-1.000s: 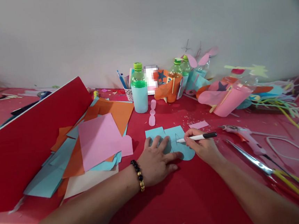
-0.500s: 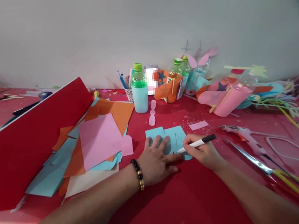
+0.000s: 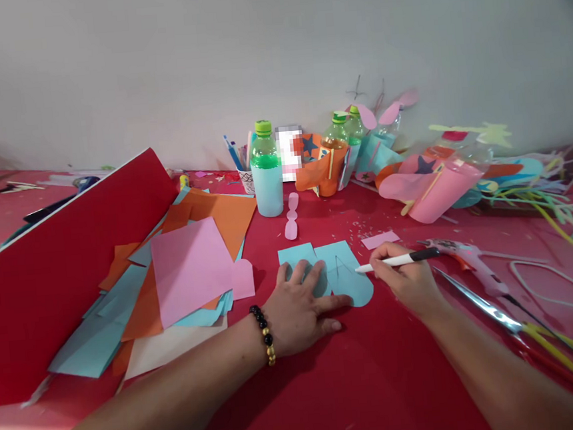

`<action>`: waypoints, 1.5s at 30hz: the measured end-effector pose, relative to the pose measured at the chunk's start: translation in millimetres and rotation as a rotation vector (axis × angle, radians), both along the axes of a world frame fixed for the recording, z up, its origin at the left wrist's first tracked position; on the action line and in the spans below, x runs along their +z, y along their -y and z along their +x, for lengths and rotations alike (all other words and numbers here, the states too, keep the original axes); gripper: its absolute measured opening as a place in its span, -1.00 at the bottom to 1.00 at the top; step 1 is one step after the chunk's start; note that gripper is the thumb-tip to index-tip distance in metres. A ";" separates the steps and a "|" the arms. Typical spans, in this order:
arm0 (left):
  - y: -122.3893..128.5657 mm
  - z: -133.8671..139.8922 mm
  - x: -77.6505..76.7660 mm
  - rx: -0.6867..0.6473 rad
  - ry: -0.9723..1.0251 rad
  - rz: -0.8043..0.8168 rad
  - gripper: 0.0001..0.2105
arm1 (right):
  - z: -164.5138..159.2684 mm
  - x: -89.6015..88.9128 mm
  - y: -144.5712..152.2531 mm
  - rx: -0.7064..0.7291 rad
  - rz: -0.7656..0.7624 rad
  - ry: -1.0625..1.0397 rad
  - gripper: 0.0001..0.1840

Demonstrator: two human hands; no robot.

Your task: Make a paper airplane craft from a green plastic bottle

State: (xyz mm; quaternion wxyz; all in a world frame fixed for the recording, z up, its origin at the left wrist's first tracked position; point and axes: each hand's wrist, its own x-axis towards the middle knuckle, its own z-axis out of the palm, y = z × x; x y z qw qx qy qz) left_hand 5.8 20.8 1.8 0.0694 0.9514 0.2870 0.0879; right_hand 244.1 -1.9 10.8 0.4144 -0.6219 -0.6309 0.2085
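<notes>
A light blue paper cutout (image 3: pixel 357 290) with a rounded lower right edge lies on the red table (image 3: pixel 361 382). Thin dark lines are drawn on it. My left hand (image 3: pixel 302 307) rests flat across its left part, fingers spread, a beaded bracelet (image 3: pixel 266 337) at the wrist. In my right hand (image 3: pixel 407 285) is a white marker pen (image 3: pixel 393 261) with a black end, gripped between thumb and fingers. Its tip is over the paper's right edge; whether it touches I cannot tell.
Pink, orange and blue paper sheets (image 3: pixel 191 270) are piled at left beside a standing red board (image 3: pixel 71 274). A wrapped bottle (image 3: pixel 268 183) stands behind. At right lie a glue gun (image 3: pixel 476 265) and large scissors (image 3: pixel 506 319); paper-decorated bottles (image 3: pixel 435 195) are at the back right.
My right hand has moved right with the marker, its tip going from the middle of the blue paper to the right edge. My left hand stays in place.
</notes>
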 end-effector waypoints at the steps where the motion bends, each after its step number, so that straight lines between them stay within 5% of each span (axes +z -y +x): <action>1: -0.1 0.1 0.2 -0.001 -0.002 -0.003 -0.60 | -0.5 -0.7 -0.3 0.017 -0.008 0.007 -0.81; 18: -0.2 0.3 0.7 0.000 -0.002 -0.006 -0.60 | 3.8 1.7 3.1 0.066 -0.041 0.079 -0.82; 45: -0.6 0.6 0.9 -0.003 0.012 -0.007 -0.61 | -32.8 -1.5 -5.7 0.196 -0.085 0.061 -0.82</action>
